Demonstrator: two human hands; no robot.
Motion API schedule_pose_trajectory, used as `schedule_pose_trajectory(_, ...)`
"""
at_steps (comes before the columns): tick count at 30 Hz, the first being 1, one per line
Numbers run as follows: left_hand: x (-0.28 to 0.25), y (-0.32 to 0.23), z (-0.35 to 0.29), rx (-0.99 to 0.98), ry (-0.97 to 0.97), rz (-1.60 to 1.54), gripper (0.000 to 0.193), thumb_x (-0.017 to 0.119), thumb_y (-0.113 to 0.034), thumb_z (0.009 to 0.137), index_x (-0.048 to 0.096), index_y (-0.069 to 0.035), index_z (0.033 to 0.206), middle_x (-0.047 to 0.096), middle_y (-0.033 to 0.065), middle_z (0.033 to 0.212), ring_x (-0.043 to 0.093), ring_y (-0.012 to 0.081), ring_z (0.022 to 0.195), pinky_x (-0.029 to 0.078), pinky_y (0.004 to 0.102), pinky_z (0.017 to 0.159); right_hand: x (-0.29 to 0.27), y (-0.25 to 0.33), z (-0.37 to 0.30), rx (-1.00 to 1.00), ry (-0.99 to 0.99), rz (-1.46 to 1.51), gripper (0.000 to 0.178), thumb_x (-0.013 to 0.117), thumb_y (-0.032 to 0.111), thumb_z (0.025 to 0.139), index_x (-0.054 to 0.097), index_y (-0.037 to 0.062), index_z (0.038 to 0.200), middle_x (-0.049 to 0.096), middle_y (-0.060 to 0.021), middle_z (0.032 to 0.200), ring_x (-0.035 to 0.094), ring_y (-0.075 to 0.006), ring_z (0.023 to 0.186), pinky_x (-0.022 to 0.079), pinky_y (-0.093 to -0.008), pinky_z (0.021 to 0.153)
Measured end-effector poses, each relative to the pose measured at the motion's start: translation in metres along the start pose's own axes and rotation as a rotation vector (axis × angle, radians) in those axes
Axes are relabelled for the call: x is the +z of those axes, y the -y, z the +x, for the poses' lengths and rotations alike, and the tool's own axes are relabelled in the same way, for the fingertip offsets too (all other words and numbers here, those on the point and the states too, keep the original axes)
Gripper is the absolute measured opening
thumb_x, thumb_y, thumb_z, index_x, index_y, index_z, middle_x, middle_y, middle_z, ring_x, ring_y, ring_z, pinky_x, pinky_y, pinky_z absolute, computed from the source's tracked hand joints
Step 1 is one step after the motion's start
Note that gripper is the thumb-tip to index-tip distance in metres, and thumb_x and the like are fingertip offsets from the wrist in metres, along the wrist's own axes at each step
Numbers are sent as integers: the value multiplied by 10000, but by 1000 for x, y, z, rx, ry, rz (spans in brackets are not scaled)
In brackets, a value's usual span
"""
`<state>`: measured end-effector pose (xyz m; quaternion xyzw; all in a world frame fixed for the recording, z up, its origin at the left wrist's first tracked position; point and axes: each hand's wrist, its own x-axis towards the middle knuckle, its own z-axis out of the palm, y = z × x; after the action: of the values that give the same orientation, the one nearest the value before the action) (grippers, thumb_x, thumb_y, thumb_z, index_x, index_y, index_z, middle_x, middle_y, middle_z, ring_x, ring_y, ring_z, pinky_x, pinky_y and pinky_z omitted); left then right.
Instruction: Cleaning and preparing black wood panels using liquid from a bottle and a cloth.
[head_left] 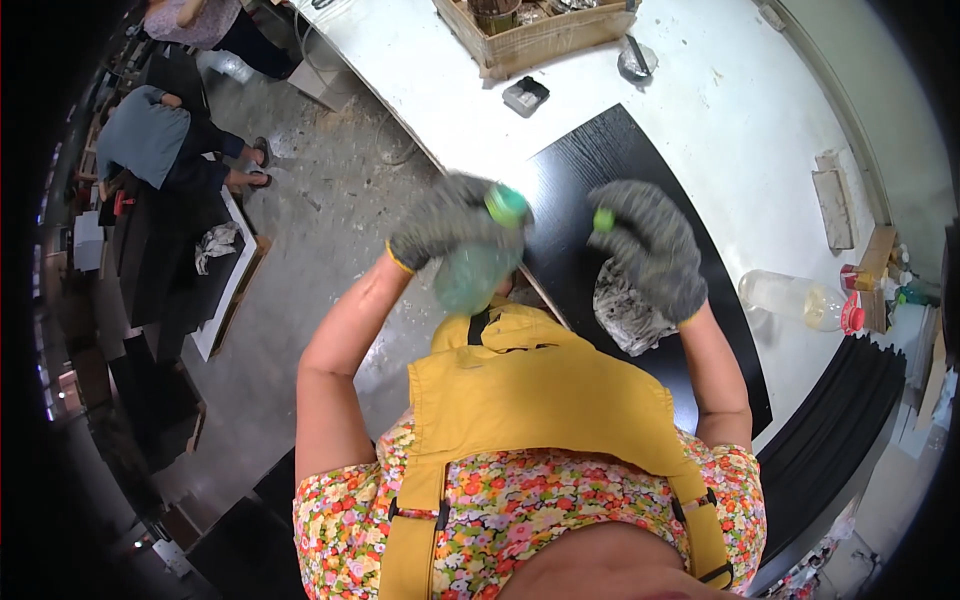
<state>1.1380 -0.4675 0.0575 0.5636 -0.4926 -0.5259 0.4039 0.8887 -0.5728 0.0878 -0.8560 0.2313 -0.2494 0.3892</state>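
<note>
My left hand (455, 222), in a dark grey knitted glove, is closed around a translucent green bottle (472, 280); its bright green top (507, 204) sticks out past the fingers. My right hand (655, 245), gloved the same way, pinches a small green cap (603, 220) between thumb and fingers. Below that hand a crumpled grey-and-white cloth (628, 315) lies on a black wood-grained board (590, 150); whether the hand touches the cloth I cannot tell. The left hand and bottle are somewhat blurred.
The board rests on a white table (720, 110). A wooden crate (520, 45) with tins stands at the far side, near a small black block (526, 96). To the right lies a clear bottle with a red cap (800, 300). Black strips (830, 430) are stacked nearby. Two people work at left.
</note>
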Motion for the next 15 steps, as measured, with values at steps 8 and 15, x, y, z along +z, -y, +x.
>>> schedule_pose_trajectory(8, -24, 24, 58, 298, -707, -29, 301, 726, -135, 799, 661, -42, 1078, 674, 64, 1032, 613, 148, 931, 487, 289, 857, 20, -119, -7, 382, 140, -620, 337, 622, 261, 841, 610, 118, 1147, 596, -111, 1156, 550, -315, 1074, 445, -394, 918)
schedule_pose_trajectory(15, -9, 56, 88, 334, -763, 52, 351, 744, -164, 794, 641, -64, 1114, 663, 48, 1032, 608, 143, 920, 492, 292, 838, 25, -130, -16, 326, 44, -590, 429, 660, 221, 801, 566, 145, 1213, 577, -115, 1188, 528, -306, 1109, 423, -402, 955)
